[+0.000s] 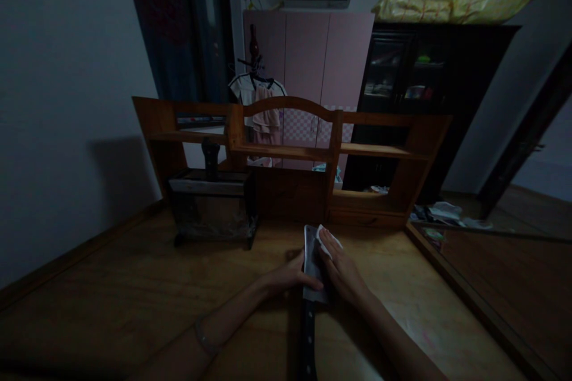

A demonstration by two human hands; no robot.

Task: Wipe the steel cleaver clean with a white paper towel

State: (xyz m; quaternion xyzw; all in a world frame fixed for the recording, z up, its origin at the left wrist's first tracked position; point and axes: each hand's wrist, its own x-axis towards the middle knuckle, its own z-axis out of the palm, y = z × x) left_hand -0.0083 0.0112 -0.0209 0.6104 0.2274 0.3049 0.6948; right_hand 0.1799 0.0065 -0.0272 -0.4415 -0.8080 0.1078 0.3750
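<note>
A cleaver (313, 277) with a broad grey blade and a black riveted handle points away from me, its handle toward the bottom edge of the view. My left hand (292, 274) grips the blade from the left, with the thumb lying across its face near the handle. On the blade's right side, my right hand (337, 262) presses a white tissue or cloth (322, 239) near the far end; its fingers lie over the white piece. The underside of the blade and most of my left fingers are hidden.
A knife holder (214, 205) with a black-handled knife (210, 158) in it stands on the wooden tabletop (134, 286) to the left. Behind it rises a wooden shelf unit (286, 152). A raised wooden edge (465, 292) runs along the right. The room is dim.
</note>
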